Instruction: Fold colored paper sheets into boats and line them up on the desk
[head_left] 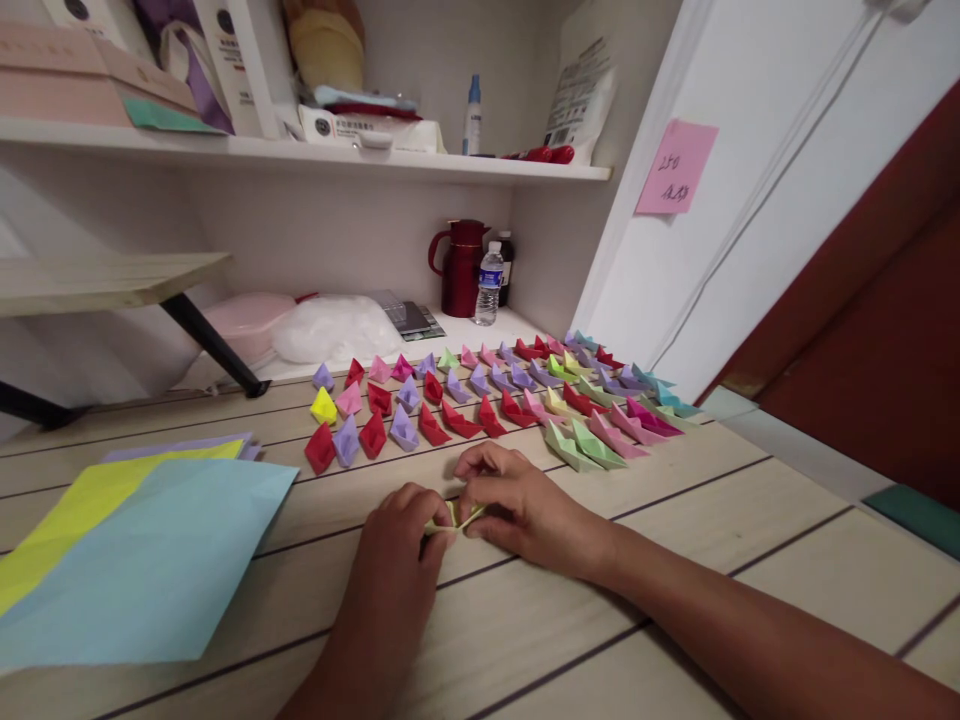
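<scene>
My left hand [397,545] and my right hand [510,505] meet over a wooden floor [675,520], both pinching a small folded piece of yellow-green paper [454,518] between their fingertips. The paper lies low against the boards and is mostly hidden by my fingers. Just beyond my hands stand rows of small origami paper boats [480,405] in red, purple, pink, green, yellow and blue. The nearest boats are a hand's width from my right hand.
A stack of coloured paper sheets [142,550], blue on top of yellow and purple, lies at the left. A low shelf holds a red jug [461,265], a water bottle [488,285] and a white bag [334,328]. A pink sticky note [676,167] hangs on the white door.
</scene>
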